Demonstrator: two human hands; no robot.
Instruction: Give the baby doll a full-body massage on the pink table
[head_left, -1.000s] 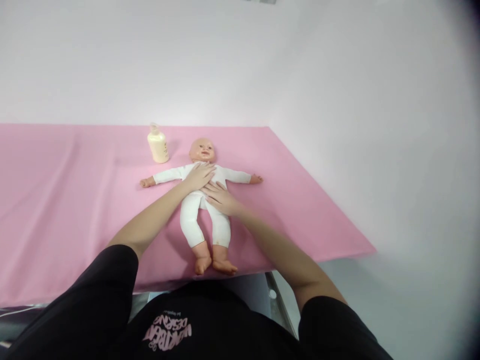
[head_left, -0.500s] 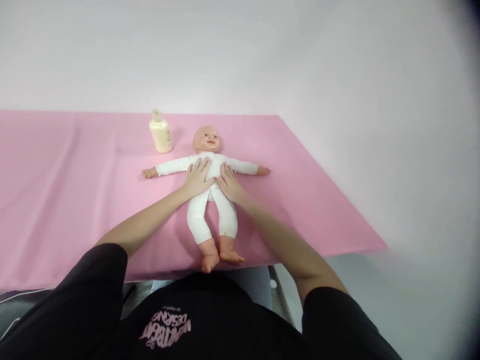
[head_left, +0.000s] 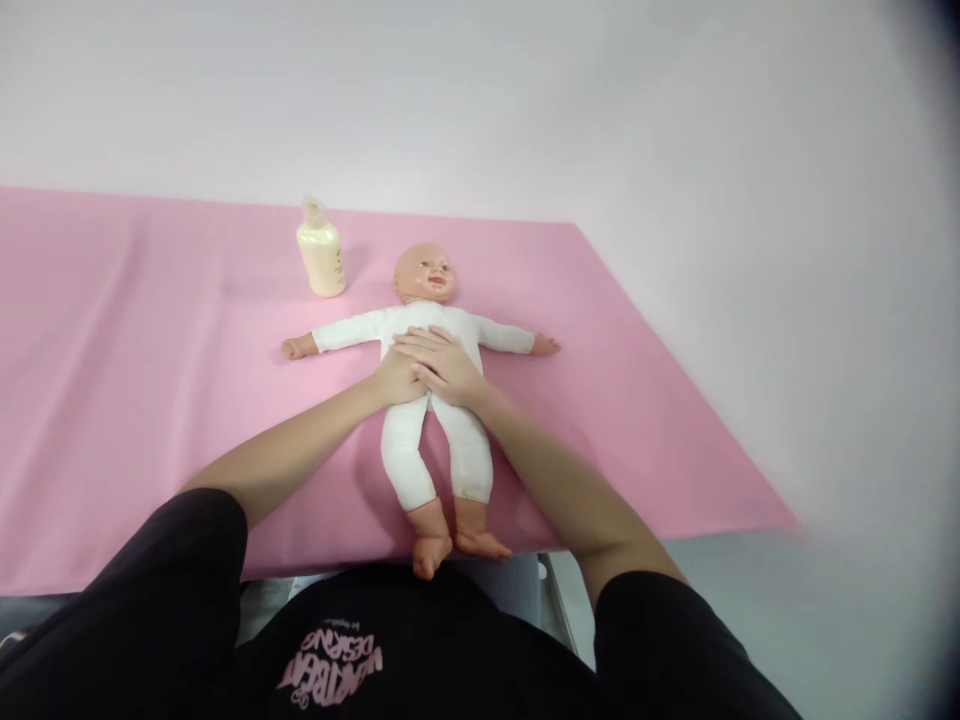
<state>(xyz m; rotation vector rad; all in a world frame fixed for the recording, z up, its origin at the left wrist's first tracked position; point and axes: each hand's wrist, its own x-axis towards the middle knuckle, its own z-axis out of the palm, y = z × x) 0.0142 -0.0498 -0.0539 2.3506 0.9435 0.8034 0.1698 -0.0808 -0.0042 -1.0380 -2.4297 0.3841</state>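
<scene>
A baby doll (head_left: 431, 316) with a white cloth body lies on its back, arms spread wide, head away from me and feet at the near edge. Across its belly my two hands overlap. My left hand (head_left: 400, 374) lies flat on the torso, its fingers partly hidden. Laid over it from the right is my right hand (head_left: 452, 370), fingers stretched out and pointing left. A pump bottle (head_left: 322, 262) of pale yellow stands upright beyond the doll's left-lying arm, touched by neither hand.
A pink sheet (head_left: 150, 400) covers the table, with folds on the left side. A pale wall (head_left: 480, 100) rises behind it. The table's right edge slants toward me, and the doll's feet reach over the near edge.
My hands lay side by side on the doll's torso before. Now the right hand has moved left onto the left hand, and the fingers overlap. The view has shifted slightly.
</scene>
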